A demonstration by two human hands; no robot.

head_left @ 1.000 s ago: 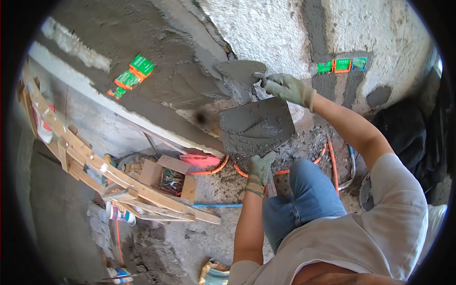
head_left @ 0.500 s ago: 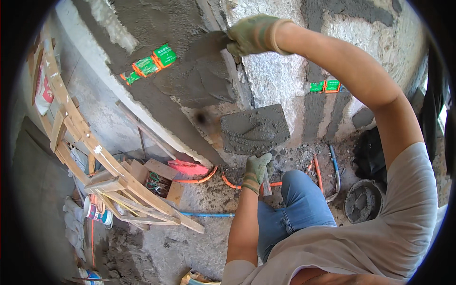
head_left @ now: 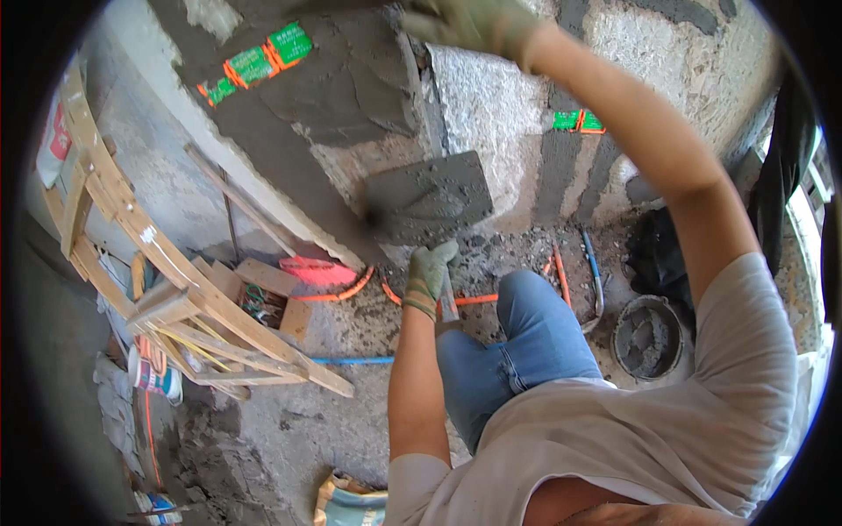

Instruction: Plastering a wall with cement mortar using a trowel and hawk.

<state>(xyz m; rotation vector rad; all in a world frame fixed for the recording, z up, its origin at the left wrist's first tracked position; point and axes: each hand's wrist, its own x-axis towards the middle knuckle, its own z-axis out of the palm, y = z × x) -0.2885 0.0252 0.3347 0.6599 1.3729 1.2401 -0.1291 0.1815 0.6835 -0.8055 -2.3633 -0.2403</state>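
My left hand (head_left: 430, 273), in a green work glove, is closed on a plasterer's hawk (head_left: 430, 197), a dark rectangular board with some grey mortar on it. It is held low before the wall. My right hand (head_left: 474, 24), gloved too and smeared by motion, reaches up to the wall at the top edge. It grips a trowel, whose dark blade (head_left: 338, 4) is only partly in view, near the wall face. Wet grey mortar (head_left: 351, 101) coats the wall below it, around a row of green-covered orange socket boxes (head_left: 250, 67).
A bucket of mortar (head_left: 647, 337) stands by my right side, near a black bag (head_left: 658, 250). Orange and blue conduits (head_left: 561, 276) rise from the rubble-strewn floor. Wooden trestle framing (head_left: 167, 254) leans on the left, beside a box of tools (head_left: 279, 307).
My right hand and the trowel have gone up the wall toward the top edge. The whole view has shifted, so the hawk and left hand appear further left and higher.
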